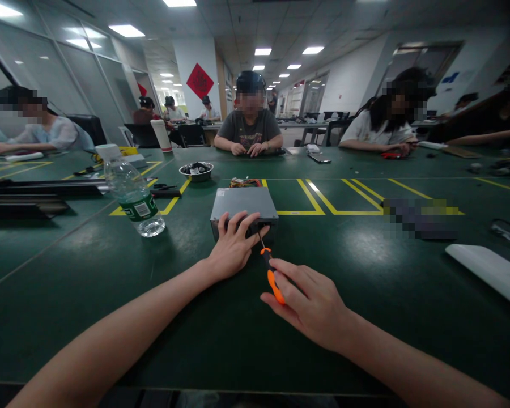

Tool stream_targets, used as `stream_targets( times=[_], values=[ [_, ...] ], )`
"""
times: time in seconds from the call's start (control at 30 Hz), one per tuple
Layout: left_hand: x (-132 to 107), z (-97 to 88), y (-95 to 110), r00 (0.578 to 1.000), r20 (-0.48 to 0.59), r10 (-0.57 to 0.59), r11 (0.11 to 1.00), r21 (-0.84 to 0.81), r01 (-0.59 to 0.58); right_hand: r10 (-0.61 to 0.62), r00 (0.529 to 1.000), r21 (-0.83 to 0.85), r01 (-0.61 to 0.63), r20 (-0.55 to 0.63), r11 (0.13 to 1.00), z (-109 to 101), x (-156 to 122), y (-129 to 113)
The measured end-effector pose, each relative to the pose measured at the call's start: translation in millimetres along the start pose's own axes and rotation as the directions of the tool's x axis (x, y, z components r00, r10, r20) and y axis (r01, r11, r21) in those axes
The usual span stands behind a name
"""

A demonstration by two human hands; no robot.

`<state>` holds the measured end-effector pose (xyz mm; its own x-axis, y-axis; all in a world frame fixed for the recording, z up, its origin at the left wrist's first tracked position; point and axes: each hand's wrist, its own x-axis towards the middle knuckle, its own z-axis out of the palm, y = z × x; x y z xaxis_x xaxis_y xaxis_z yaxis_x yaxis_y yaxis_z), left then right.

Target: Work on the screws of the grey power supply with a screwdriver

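Observation:
A grey metal box [243, 202] with coloured wires at its back lies on the green table [221, 328] in front of me. My left hand [233, 247] rests on the box's near face, fingers spread over its front edge. My right hand [308, 303] is closed round the orange handle of a screwdriver [270, 272]. The screwdriver's thin shaft points up toward the lower right of the box's front face, right beside my left fingertips.
A clear water bottle [135, 198] stands left of the box. A metal bowl [196, 170] of small parts sits behind it. Black rails [34, 192] lie far left, a white flat piece [488, 272] far right. Several people sit around the table's far side.

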<state>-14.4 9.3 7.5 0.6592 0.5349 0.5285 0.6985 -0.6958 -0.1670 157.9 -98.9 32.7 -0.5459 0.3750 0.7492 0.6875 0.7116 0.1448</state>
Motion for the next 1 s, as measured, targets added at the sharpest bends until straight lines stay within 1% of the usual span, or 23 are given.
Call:
stream_targets(
  times=[0.07,0.2,0.3,0.5,0.63,0.7,0.83,1.0],
  values=[
    [0,0.5,0,1.000,-0.002,-0.001,1.000,-0.003,0.001,-0.001,1.000,0.019,0.000,0.014,1.000,0,-1,0],
    [0,3.4,-3,1.000,-0.007,0.009,1.000,-0.004,-0.009,-0.008,0.993,0.009,0.007,0.116,1.000,-1,-2,-3],
    [-1,5.4,-3,1.000,-0.012,0.019,1.000,-0.006,-0.019,-0.015,0.987,-0.017,0.018,0.159,1.000,-1,-4,-6],
    [-1,6.1,-2,1.000,-0.011,0.008,1.000,-0.008,-0.008,-0.049,0.990,-0.232,0.079,0.131,0.970,-1,-7,-5],
    [-1,7.0,-2,1.000,-0.019,0.004,1.000,-0.005,-0.004,-0.003,0.981,-0.322,0.067,0.194,0.944,-5,0,-4],
    [-1,7.3,-3,1.000,-0.019,0.006,1.000,0.003,-0.006,0.029,0.980,-0.337,0.040,0.195,0.941,-4,3,-6],
    [-4,3.7,-8,0.998,-0.017,0.066,0.998,0.005,-0.065,0.067,0.980,-0.377,0.009,0.188,0.926,-1,5,-13],
    [-8,-6.7,-27,0.985,-0.033,0.167,0.986,-0.019,-0.167,0.070,0.974,-0.367,0.015,0.217,0.930,-1,9,-15]
  ],
)
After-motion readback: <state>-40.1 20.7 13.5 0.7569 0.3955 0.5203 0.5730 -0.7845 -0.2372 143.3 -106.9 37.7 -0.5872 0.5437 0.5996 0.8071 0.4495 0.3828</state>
